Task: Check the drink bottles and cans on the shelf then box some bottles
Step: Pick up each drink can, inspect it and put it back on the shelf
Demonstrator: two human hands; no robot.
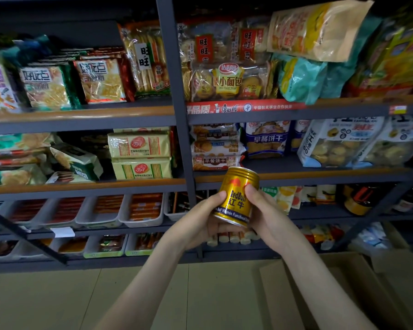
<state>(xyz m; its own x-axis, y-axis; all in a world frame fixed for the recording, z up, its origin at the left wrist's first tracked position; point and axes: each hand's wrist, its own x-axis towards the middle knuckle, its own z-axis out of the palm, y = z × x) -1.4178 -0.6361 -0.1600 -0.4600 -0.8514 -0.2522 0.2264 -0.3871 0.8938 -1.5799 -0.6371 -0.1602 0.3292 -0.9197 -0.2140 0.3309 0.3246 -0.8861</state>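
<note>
Both hands — left hand [196, 220], right hand [267, 215] — grasped the gold can [239, 194] before the shelf post [188, 151]; its base was hidden.

The Red Bull can [239, 196] has its base and far side covered by the left hand [198, 222] and right hand [270, 217], which also cut short the lettering on its blue band. Just below the can, a row of pale rolls [234, 238] is half hidden behind the hands. Far up-right of it, snack bags [396, 51] smear into blur. Down-right, a cardboard box [343, 294] runs off the edge. To its right, dark jars [358, 198] are too dim to read.
</note>
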